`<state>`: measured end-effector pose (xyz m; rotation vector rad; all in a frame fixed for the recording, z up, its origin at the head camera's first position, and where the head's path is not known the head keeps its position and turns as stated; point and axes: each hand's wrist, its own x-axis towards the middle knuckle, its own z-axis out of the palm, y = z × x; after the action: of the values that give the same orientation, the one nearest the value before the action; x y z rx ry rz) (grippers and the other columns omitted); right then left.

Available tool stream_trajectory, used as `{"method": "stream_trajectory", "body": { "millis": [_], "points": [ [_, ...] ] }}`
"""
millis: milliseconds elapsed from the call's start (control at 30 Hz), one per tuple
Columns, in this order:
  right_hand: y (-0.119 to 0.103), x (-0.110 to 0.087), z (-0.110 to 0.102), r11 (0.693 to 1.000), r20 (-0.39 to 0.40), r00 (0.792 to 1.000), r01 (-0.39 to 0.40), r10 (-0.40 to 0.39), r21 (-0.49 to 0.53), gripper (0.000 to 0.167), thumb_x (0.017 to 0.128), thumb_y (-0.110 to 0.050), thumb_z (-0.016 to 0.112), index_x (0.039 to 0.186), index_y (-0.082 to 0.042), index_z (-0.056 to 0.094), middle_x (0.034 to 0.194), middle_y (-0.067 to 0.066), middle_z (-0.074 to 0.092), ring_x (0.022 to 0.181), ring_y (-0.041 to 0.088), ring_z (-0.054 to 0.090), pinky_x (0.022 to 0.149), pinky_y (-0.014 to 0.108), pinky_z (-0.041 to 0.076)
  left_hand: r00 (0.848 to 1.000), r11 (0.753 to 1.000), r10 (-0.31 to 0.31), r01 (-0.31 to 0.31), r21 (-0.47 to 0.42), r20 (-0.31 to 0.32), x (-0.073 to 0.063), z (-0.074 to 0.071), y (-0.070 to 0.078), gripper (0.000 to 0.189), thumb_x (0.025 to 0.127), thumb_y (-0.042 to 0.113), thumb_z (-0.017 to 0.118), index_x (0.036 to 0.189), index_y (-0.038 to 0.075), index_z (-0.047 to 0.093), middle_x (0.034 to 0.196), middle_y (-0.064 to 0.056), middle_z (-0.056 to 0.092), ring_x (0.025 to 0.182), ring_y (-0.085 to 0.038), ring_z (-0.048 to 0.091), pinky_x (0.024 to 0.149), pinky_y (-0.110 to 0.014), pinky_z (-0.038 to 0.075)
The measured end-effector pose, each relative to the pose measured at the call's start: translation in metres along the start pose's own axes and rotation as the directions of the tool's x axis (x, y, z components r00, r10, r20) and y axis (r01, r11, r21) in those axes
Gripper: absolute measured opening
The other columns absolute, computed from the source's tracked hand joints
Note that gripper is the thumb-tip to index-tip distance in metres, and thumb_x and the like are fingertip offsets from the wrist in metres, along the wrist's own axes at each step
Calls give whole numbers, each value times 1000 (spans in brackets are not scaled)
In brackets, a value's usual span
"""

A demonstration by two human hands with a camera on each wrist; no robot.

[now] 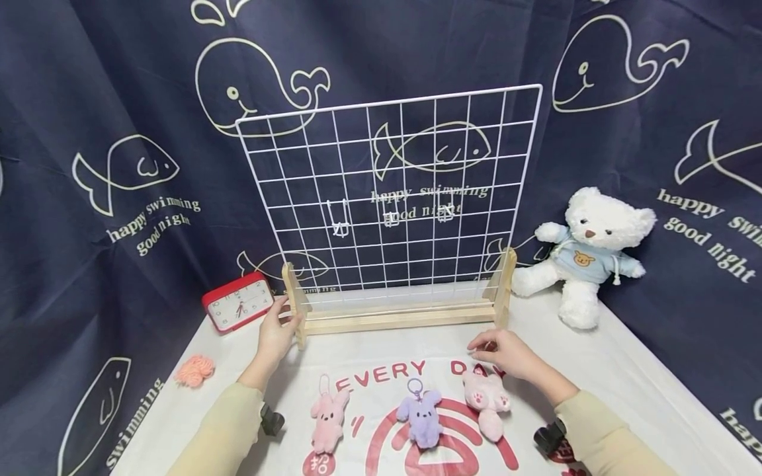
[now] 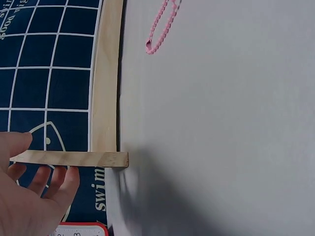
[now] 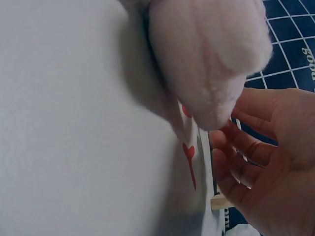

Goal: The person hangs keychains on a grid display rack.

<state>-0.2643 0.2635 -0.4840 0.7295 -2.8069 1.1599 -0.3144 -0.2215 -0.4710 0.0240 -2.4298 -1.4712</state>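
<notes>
A white wire grid (image 1: 387,104) stands upright in a wooden base (image 1: 399,321). My left hand (image 1: 277,336) is at the base's left end; in the left wrist view its thumb and fingers lie on either side of the wooden end piece (image 2: 74,158). On the right, my right hand (image 1: 506,354) hovers just beyond a pale pink plush (image 1: 489,396), its fingers loosely bent with nothing visible in them. The plush (image 3: 206,54) partly covers the fingertips in the right wrist view. A purple plush keychain (image 1: 424,420) and a pink plush keychain (image 1: 329,420) lie to its left.
Three white hooks, one a left hook (image 1: 340,229), hang on the grid. A red alarm clock (image 1: 241,303) and peach yarn (image 1: 195,371) are at the left, a white teddy bear (image 1: 586,258) at the right. Dark blue printed cloth (image 1: 417,39) hangs behind.
</notes>
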Motion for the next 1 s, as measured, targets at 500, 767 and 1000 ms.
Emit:
{"method": "stream_trajectory", "body": {
  "millis": [500,767,1000],
  "points": [
    [14,-3,-7,983,227,971,32,-73,181,14,88,-2,76,101,3,76,85,6,67,75,6,56,60,20,50,997,996,64,-61,64,-48,-1,1,-2,50,96,1,63,143,-5,49,121,-32,63,108,-48,63,98,-56,53],
    [19,-3,-5,980,215,971,68,-108,186,7,85,-3,79,92,-3,77,84,5,65,76,7,54,62,20,48,997,997,54,-51,59,-50,-1,2,-1,50,95,0,63,143,-4,50,120,-31,63,108,-47,63,98,-56,53],
    [21,-3,-6,977,219,966,97,-138,189,8,84,1,78,85,-5,72,81,0,66,70,3,53,57,19,47,998,997,47,-44,62,-49,-1,3,-1,50,96,0,63,144,-4,49,120,-31,63,106,-47,63,98,-56,53]
  ]
}}
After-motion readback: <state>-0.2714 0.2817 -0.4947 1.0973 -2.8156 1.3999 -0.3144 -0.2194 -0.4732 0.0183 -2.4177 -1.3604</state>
